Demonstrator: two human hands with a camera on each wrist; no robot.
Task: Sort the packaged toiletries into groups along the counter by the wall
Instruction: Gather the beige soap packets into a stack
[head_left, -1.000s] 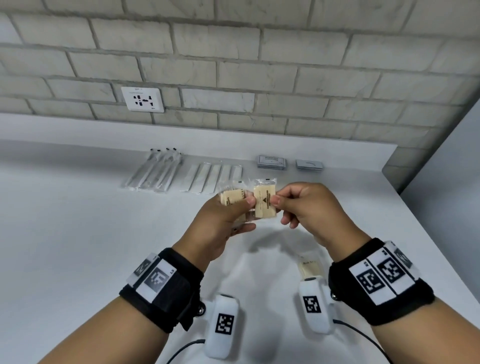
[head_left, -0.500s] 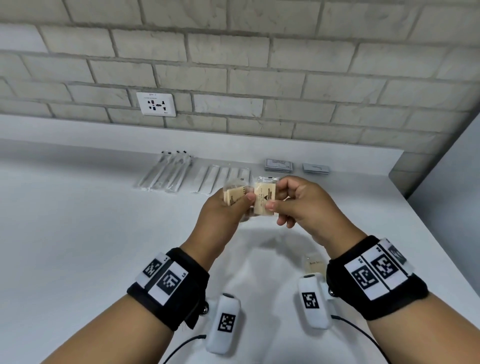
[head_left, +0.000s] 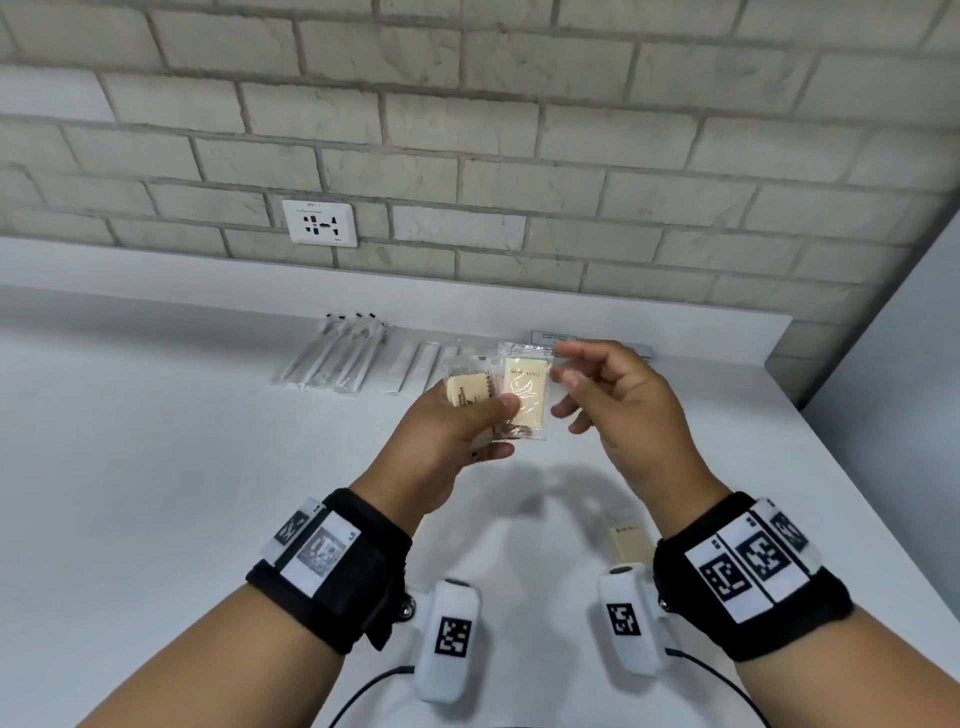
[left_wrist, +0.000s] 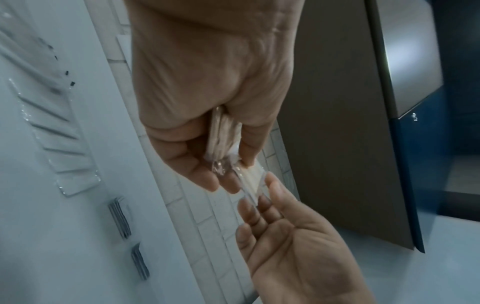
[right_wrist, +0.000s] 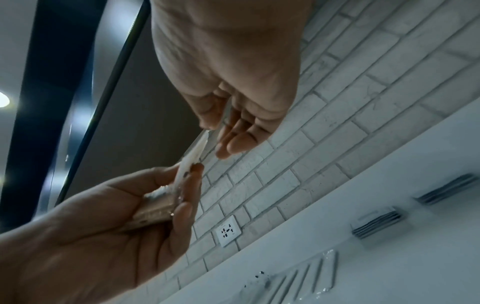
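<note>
- Change noted: half a second ago the right hand (head_left: 618, 410) pinched the right-most cream soap packet (head_left: 524, 395). Its fingers are now spread and relaxed beside the packet, holding nothing.
- The left hand (head_left: 447, 441) now has the whole held bundle, thumb clamped across the fronts of the packets, above the counter (head_left: 156, 467).
- Judgement: the packet has been passed over and stacked, which frees the right hand for the last loose packet (head_left: 629, 540), lying near on the counter by the right wrist.
- Already laid out along the wall: the wrapped toothbrushes (head_left: 332, 358) far left, flat clear sachets (head_left: 415, 366) beside them, dark boxed items (head_left: 553, 336) to the right.
- Left wrist view: packets show edge-on between thumb and fingers (left_wrist: 192, 162), with the right palm (left_wrist: 298, 253) empty.
- Only the head view shows the loose packet.
</note>
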